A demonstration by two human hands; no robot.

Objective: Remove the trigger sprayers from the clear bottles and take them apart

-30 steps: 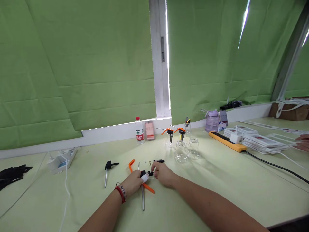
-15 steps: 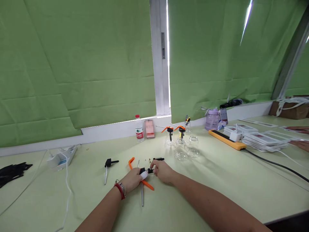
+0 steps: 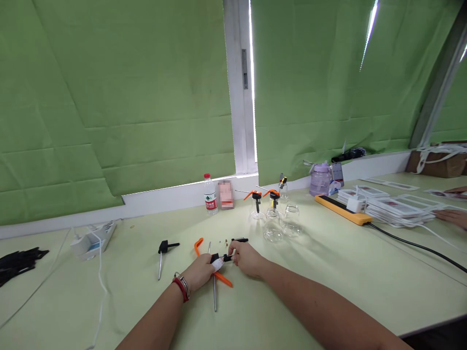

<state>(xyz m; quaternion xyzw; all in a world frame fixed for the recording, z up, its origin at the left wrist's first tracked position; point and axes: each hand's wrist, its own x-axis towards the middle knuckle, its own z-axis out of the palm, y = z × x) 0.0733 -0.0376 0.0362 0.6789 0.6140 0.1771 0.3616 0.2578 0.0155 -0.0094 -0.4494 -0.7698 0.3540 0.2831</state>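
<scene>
Forearms (image 3: 304, 291) angled in, L hand (image 3: 199, 271) & R hand (image 3: 248, 260) pinching blk fitting (image 3: 215, 258).

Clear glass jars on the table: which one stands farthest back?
The rearmost clear glass jar, topped with a yellow-and-black piece; two others have curved orange pieces on top, and the front two are uncovered.

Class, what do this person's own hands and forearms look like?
The left hand has a white wrapping on the thumb, with a red band and silvery bracelet at the wrist. The right hand shows nothing worn. No sleeves show.
</scene>
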